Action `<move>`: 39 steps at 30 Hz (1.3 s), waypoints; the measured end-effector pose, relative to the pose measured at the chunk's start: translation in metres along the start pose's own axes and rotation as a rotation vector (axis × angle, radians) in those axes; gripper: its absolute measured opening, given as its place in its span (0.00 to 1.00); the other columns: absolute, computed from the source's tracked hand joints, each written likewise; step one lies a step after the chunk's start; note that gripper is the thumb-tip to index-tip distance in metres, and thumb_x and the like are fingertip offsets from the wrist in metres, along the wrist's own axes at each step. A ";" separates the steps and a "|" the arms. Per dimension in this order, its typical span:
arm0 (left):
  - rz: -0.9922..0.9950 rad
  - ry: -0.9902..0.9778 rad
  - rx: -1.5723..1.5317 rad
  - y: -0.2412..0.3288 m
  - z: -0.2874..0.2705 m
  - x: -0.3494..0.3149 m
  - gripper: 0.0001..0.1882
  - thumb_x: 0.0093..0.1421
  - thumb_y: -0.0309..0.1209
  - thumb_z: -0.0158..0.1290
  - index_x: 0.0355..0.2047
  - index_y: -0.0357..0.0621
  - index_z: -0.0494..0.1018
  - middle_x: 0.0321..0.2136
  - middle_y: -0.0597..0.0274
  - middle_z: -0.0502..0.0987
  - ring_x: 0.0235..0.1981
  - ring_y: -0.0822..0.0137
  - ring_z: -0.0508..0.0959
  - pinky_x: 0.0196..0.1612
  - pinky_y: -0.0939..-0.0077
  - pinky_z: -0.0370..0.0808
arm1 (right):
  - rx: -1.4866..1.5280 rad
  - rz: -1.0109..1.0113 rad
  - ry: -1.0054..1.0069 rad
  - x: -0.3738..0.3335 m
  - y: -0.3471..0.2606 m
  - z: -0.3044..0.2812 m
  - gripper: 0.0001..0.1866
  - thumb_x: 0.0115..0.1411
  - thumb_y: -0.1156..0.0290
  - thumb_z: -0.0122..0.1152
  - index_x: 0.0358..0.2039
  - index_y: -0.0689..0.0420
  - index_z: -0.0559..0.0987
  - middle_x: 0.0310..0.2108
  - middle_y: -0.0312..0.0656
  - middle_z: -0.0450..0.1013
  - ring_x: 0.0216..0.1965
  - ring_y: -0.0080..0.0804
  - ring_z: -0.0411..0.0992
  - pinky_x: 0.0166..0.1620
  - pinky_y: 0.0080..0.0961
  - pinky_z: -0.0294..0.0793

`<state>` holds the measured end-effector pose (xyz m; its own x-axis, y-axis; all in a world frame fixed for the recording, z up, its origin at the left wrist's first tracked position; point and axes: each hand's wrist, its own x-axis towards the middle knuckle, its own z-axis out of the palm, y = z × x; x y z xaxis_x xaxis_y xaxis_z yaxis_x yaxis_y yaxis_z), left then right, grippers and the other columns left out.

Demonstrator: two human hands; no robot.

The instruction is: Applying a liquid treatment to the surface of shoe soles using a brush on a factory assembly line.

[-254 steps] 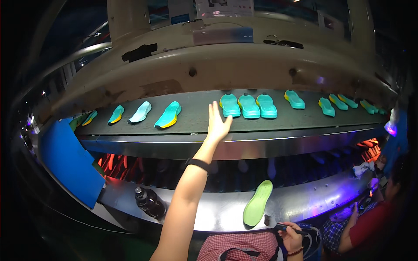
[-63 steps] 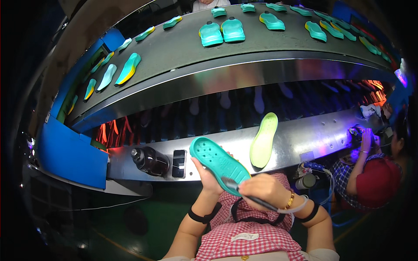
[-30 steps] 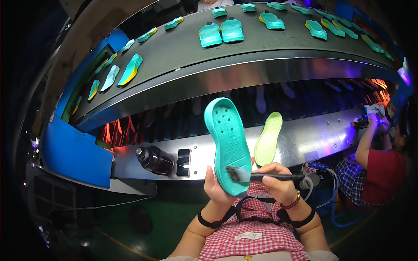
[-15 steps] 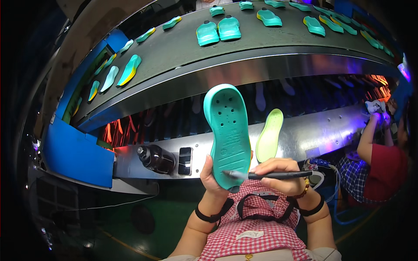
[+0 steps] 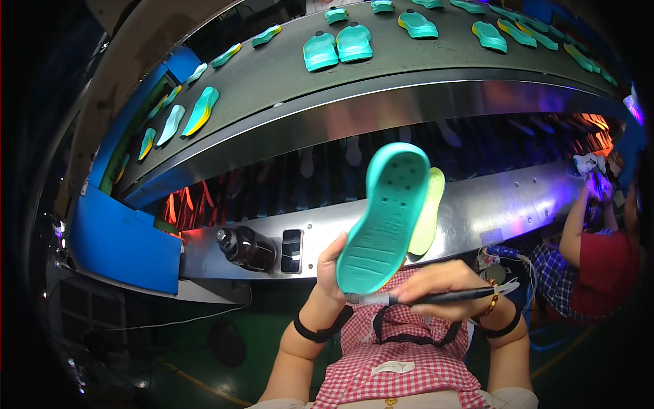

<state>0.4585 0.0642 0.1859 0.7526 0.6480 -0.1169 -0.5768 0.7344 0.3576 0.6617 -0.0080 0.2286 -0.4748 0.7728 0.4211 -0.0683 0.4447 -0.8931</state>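
My left hand [image 5: 330,269] grips a turquoise shoe sole [image 5: 385,225] by the left edge of its lower, heel end. The sole is tilted to the right and shows a face with small holes and ridges. In my right hand [image 5: 443,286] is a slim black-handled brush [image 5: 460,296], held almost level. Its pale tip end lies at the sole's lower edge, close to my left fingers; whether the bristles touch cannot be made out. Behind the sole, partly covered by it, a lime-green insole [image 5: 428,221] rests on the metal ledge.
On the ledge [image 5: 477,198] stand a dark bottle [image 5: 245,249] and a small black compartmented tray [image 5: 291,251]. Beyond, a conveyor belt [image 5: 272,82] carries several turquoise soles [image 5: 354,43]. Dark shapes hang beneath it amid red glow. A co-worker in red [image 5: 603,266] works at the right.
The sole has turned clockwise and shifted right, now overlapping the lime-green insole. The brush has moved from the sole's ridged face down to its lower edge.
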 end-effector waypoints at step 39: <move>-0.190 0.187 0.091 -0.017 -0.013 0.010 0.24 0.58 0.37 0.39 0.51 0.32 0.58 0.44 0.46 0.70 0.43 0.55 0.73 0.49 0.63 0.69 | 0.175 0.422 0.089 -0.024 0.032 -0.017 0.13 0.52 0.77 0.56 0.40 0.60 0.76 0.30 0.43 0.75 0.25 0.21 0.73 0.29 0.15 0.73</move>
<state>0.4715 0.0608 0.1661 0.7678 0.5328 -0.3558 -0.3939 0.8306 0.3936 0.6858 -0.0049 0.1930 -0.4164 0.9090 0.0204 -0.0360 0.0059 -0.9993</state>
